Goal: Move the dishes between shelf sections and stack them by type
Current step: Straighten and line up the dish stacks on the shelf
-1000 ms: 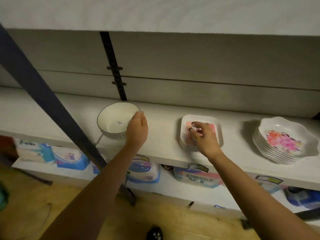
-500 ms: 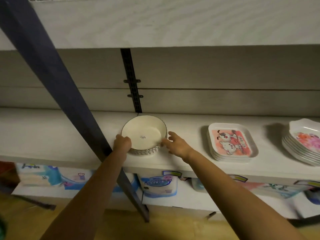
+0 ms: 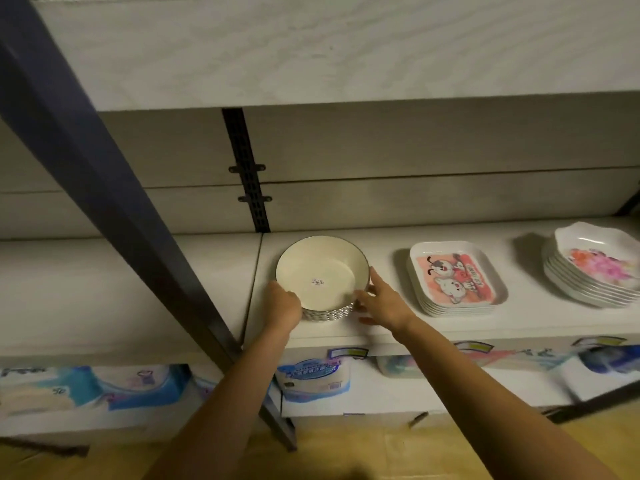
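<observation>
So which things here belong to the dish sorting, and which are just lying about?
Job: round white bowl, gripped by the left hand, touched by the right hand; stack of square cartoon plates; stack of flowered plates; shelf.
Lying about: tissue packs on the shelf below; dark blue post.

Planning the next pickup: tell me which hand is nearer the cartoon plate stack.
Right. The right hand lies between the round bowls and the cartoon plate stack, apart from it; the left hand holds the bowls' far, left side.
</observation>
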Available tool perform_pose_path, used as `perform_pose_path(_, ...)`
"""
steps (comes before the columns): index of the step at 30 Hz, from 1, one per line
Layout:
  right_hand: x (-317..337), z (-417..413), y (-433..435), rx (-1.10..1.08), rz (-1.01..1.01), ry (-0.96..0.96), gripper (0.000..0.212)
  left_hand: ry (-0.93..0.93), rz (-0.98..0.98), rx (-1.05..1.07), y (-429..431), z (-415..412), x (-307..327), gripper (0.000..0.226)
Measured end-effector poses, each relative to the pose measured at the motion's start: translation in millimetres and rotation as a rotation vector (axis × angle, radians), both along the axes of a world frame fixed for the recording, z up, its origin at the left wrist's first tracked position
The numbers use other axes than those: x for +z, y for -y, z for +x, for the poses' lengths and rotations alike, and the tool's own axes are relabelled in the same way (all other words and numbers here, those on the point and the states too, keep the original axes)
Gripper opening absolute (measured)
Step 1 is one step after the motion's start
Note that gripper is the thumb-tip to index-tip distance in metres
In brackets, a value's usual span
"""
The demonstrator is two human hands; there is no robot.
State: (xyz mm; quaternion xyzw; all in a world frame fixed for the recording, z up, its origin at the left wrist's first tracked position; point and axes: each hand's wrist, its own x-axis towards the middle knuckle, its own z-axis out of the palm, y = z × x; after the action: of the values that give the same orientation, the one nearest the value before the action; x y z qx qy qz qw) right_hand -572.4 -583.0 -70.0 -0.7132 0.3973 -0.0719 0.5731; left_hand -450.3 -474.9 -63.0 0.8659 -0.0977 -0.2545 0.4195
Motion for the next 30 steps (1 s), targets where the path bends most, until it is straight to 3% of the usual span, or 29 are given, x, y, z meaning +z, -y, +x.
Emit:
perform_pose_path(5,-3.1,-8.2,0.3,-0.014,0.05,0.03,0.055,0.023,0.038,-0.045,3.6,-4.1,-2.6,0.042)
perform_pose_path(10,3.9,-9.9,4.1,0.038,-0.027,-0.061,0.061,0.036,0.061,-0.091,3.6,-0.8,0.8,0.046)
perform_pose_path(14,19.6,-30.8,16.3,-0.069,-0.055,0.03,0.058,0.287,0.047,-0.147,9.2,0.8,10.8,0.056)
perform_pose_path(18,33.8,-62.6,48.2,-0.175,-0.222,0.081,0.041,0.475,-0.065,-0.308,39.7,-11.5,23.4,0.039)
perform_pose_path(30,29.8,-218.1,173.8,-0.588,-0.235,0.154,0.027,0.328,-0.194,-0.583,165.1,-133.0,33.0,0.023)
